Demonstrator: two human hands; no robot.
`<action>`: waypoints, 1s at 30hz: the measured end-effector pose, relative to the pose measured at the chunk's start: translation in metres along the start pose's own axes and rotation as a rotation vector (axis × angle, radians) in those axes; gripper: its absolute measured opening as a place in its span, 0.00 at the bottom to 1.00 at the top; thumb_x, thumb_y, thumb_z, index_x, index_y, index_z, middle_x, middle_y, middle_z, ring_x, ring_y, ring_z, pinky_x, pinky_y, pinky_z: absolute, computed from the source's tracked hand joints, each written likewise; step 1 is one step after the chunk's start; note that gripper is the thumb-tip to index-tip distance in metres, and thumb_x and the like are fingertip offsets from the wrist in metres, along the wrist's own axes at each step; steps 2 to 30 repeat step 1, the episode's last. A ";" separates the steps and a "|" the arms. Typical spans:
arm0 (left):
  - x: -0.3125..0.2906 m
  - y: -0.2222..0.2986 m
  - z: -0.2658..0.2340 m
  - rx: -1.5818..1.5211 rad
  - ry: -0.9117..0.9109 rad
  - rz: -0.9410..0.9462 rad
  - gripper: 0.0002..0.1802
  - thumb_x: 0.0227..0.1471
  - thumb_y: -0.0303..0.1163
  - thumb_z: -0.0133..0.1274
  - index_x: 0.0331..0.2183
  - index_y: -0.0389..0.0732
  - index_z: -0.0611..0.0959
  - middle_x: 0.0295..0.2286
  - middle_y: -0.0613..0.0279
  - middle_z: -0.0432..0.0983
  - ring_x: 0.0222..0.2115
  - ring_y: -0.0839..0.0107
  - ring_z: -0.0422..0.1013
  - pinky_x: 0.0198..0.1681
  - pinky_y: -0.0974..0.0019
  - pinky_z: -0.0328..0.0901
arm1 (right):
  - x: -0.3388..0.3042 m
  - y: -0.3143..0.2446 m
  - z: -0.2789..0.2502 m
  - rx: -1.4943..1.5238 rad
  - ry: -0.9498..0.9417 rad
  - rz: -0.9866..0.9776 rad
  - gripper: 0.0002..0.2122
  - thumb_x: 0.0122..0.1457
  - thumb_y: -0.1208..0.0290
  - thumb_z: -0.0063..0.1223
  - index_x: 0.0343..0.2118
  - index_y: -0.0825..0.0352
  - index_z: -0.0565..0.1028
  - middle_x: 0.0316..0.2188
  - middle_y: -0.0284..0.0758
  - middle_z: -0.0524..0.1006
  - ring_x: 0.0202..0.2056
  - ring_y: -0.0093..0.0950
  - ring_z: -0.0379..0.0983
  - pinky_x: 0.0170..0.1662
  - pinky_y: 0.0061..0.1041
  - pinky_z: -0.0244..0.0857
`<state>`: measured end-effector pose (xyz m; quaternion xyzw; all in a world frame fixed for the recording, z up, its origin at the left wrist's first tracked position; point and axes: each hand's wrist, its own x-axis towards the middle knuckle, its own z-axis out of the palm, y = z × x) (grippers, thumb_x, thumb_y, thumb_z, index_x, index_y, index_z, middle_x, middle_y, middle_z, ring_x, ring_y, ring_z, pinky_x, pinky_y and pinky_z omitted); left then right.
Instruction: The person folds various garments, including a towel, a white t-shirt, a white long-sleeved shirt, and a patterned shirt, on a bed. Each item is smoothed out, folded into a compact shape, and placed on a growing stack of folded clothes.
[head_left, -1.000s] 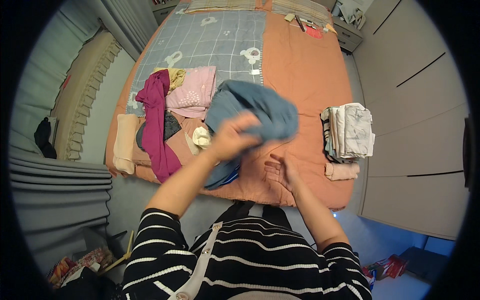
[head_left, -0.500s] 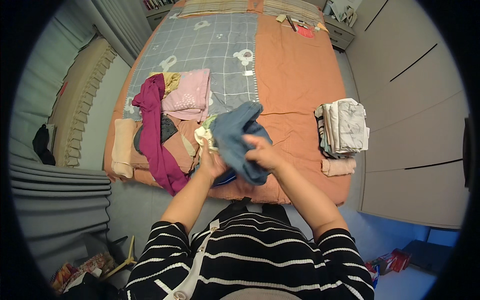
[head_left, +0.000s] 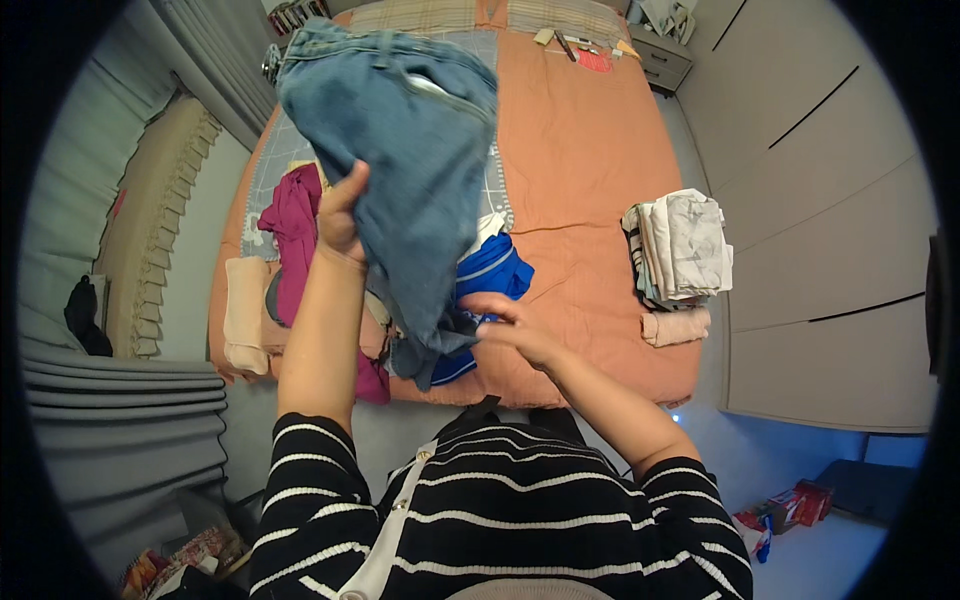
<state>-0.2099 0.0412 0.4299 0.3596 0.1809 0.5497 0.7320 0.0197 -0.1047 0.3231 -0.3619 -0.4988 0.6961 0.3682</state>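
A pair of blue jeans [head_left: 410,150] hangs raised over the bed, its waistband at the top and a leg trailing down toward me. My left hand [head_left: 343,220] grips the denim at its left side, thumb in front and the other fingers hidden behind it. At the trailing end of the leg, my right hand [head_left: 520,332] has its fingers apart, close to the fabric; whether they touch it is unclear. Partly behind the jeans lies a bright blue garment [head_left: 500,268]. A magenta garment [head_left: 292,215] lies to the left, partly covered from view.
A folded stack of light clothes [head_left: 685,250] sits at the bed's right edge, beside a rolled pink cloth [head_left: 675,327]. A folded peach cloth [head_left: 245,300] lies at the left edge. Beyond the orange bedspread [head_left: 590,170] are wardrobe doors [head_left: 820,200] on the right and curtains on the left.
The jeans, bunched low before, are now lifted up and left and opened out by my left hand. My right hand is slightly lower. The bright blue garment has come into view.
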 end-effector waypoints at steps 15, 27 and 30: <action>-0.004 -0.012 0.009 0.161 0.045 0.087 0.35 0.51 0.38 0.54 0.57 0.38 0.62 0.53 0.52 0.64 0.53 0.47 0.60 0.58 0.44 0.52 | 0.000 -0.003 -0.007 0.223 0.094 -0.012 0.27 0.51 0.68 0.55 0.57 0.60 0.65 0.53 0.36 0.66 0.56 0.30 0.59 0.58 0.28 0.52; -0.004 -0.012 0.009 0.161 0.045 0.087 0.35 0.51 0.38 0.54 0.57 0.38 0.62 0.53 0.52 0.64 0.53 0.47 0.60 0.58 0.44 0.52 | 0.000 -0.003 -0.007 0.223 0.094 -0.012 0.27 0.51 0.68 0.55 0.57 0.60 0.65 0.53 0.36 0.66 0.56 0.30 0.59 0.58 0.28 0.52; -0.004 -0.012 0.009 0.161 0.045 0.087 0.35 0.51 0.38 0.54 0.57 0.38 0.62 0.53 0.52 0.64 0.53 0.47 0.60 0.58 0.44 0.52 | 0.000 -0.003 -0.007 0.223 0.094 -0.012 0.27 0.51 0.68 0.55 0.57 0.60 0.65 0.53 0.36 0.66 0.56 0.30 0.59 0.58 0.28 0.52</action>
